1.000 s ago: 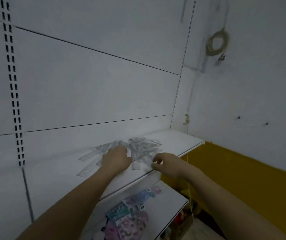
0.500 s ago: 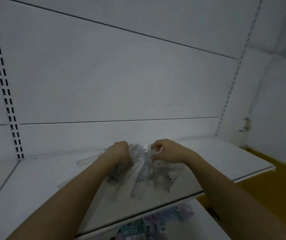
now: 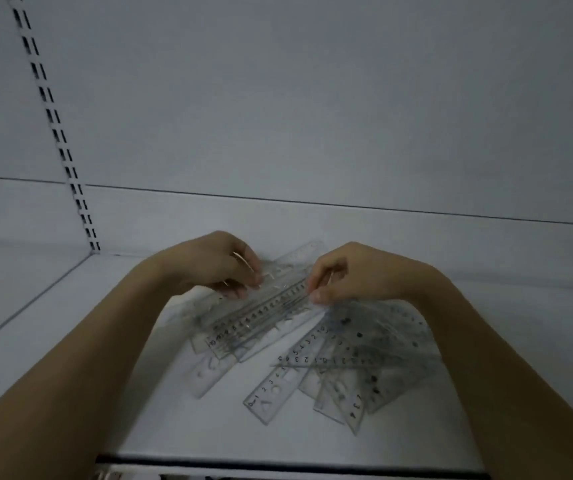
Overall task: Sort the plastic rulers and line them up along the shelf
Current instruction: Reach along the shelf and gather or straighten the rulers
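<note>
Several clear plastic rulers lie in a loose pile on the white shelf [image 3: 70,341]. A small stack of straight rulers [image 3: 261,317] runs diagonally between my hands, and my right hand [image 3: 354,275] pinches its upper end. The curled fingers of my left hand [image 3: 222,265] hold the stack's far side. More rulers and clear set squares [image 3: 358,368] fan out below my right forearm. One straight ruler [image 3: 278,382] with cut-out shapes points toward the front edge.
The shelf's white back panel [image 3: 313,116] rises right behind the pile. A slotted upright [image 3: 60,133] stands at the back left. The shelf's dark front edge [image 3: 278,464] runs along the bottom, with a lower shelf barely showing beneath it.
The view has swung left and down onto the shelf. Both hands have closed in on the pile's middle and now hold a stack of straight rulers between them.
</note>
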A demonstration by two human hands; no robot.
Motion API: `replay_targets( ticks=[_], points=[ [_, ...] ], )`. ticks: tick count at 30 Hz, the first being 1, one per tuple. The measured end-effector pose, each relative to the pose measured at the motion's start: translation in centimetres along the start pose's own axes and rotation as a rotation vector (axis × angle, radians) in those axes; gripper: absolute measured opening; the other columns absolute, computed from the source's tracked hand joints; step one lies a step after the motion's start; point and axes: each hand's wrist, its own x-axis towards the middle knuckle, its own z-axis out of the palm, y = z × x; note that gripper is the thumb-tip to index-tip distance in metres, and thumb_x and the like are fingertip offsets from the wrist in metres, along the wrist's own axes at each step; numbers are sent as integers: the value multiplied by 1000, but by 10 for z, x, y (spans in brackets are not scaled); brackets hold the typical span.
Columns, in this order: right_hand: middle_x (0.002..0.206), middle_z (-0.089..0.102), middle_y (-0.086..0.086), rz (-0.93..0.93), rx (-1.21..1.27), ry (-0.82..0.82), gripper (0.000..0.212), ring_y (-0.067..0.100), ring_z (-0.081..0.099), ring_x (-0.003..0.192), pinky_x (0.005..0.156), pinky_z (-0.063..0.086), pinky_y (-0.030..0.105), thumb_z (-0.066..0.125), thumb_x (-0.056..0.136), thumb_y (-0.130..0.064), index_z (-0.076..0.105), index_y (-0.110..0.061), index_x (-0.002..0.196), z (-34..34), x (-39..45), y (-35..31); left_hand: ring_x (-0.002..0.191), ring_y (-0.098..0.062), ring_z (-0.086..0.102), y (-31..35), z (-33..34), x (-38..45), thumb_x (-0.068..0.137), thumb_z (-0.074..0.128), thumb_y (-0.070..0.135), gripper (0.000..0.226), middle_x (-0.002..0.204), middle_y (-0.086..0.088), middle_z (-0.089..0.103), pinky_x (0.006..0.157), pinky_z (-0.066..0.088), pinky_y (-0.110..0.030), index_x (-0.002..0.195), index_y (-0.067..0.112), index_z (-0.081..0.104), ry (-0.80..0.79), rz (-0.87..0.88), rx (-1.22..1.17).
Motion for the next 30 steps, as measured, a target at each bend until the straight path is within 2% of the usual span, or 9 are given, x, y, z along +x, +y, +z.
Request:
replay_targets(
  ticks=[6,9,11,13,16,19,22,25,30],
  points=[
    [101,60,-23,17,-168,-215,42,-4,55,84,70,44,17,79,64,-58,67,-45,103,12,-10,-2,68,-29,70,2,-4,-7,92,57,0,22,91,-10,67,63,58,-33,108,13,64,-48,111,107],
    [102,56,-25,15,-201,-242,41,-10,52,87,68,38,14,82,64,-53,65,-42,100,16,-12,-5,64,-29,68,-3,-2,-8,94,54,1,24,91,-9,63,63,58,-36,109,17,62,-76,117,157],
    [94,54,-26,7,-206,-245,36,-19,48,81,62,34,11,82,67,-48,65,-38,97,18,-13,-6,61,-25,65,-5,-2,-5,94,54,3,23,91,-8,63,59,55,-33,107,20,62,-64,101,178],
    [89,51,-25,5,-203,-234,33,-19,49,75,58,34,10,81,69,-45,63,-37,96,20,-12,-6,59,-21,63,-6,-1,-2,93,56,6,21,90,-7,63,56,53,-30,106,22,62,-53,93,187],
    [85,58,-18,-35,-85,-155,24,-13,55,70,56,40,8,82,72,-36,64,-33,88,20,-9,-6,57,-18,60,-6,-2,-2,86,69,22,22,91,-5,63,55,52,-27,106,26,62,-59,113,226],
    [81,74,1,-87,191,-100,14,14,69,75,70,55,26,79,79,-21,68,-20,89,19,-5,-5,54,-17,57,-5,-2,-1,75,79,29,37,87,-1,60,54,49,-25,108,31,62,-58,135,264],
    [81,73,12,-127,488,-25,9,26,71,70,69,60,35,69,87,-7,67,-4,95,19,-1,-3,51,-17,55,-6,0,1,75,79,26,35,83,1,58,51,47,-23,106,32,64,-3,181,310],
    [87,67,13,-162,635,135,7,33,70,68,61,58,39,55,97,-10,61,-7,100,18,1,2,52,-13,56,-6,5,1,79,76,29,31,81,4,58,52,48,-22,106,37,64,72,216,346],
    [83,47,7,-147,604,384,24,22,55,58,42,35,22,38,104,-14,60,-21,98,14,2,4,65,-2,55,-8,11,-2,81,73,40,33,83,11,61,64,41,-16,111,44,61,282,241,453]
  ],
)
